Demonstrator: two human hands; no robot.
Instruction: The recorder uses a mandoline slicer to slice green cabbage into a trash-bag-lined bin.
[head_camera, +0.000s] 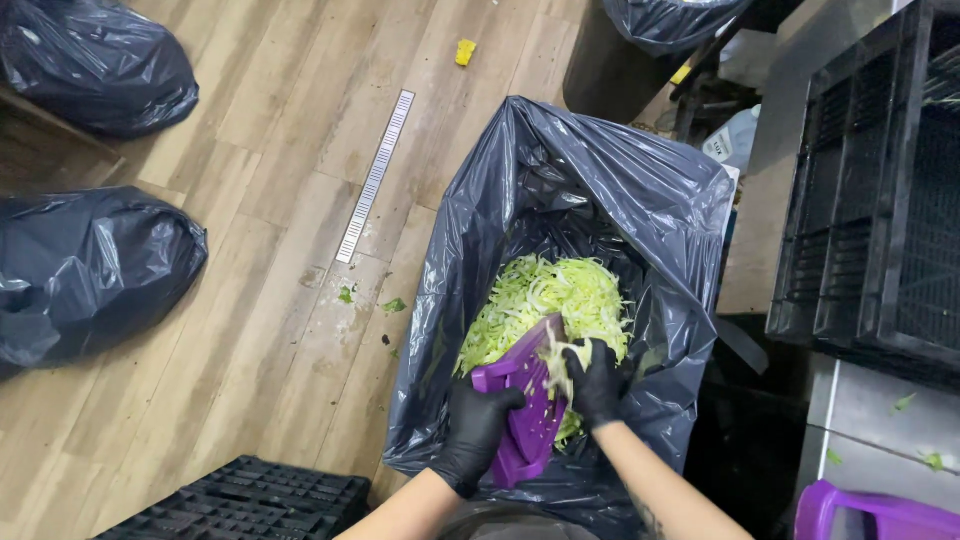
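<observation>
1. Nearest the camera, at the bottom edge of the frame, two bare forearms reach forward; both hands wear black gloves.
2. The left hand (478, 425) is closed around the edge of a purple perforated tray (525, 405), tilted steeply over the open grey bin bag (600, 190) at the centre of the frame.
3. The right hand (597, 383) is curled at the tray's upper edge, its fingers in a clump of shredded cabbage (545, 300); whether it grips the tray or only the shreds, I cannot tell.
4. Most of the pale green cabbage lies heaped inside the bag, just above the tray.
5. Likely risk: the bag's rim sags low on the near side, so shreds pushed sideways could drop onto the wooden floor (300, 200), where green scraps (393, 305) already lie at centre left.
6. Wet gloves on smooth plastic could also let the tray slip into the bag.
7. Two tied black bags (90, 270) sit at the left edge; a black crate (880, 190) is at right.
</observation>
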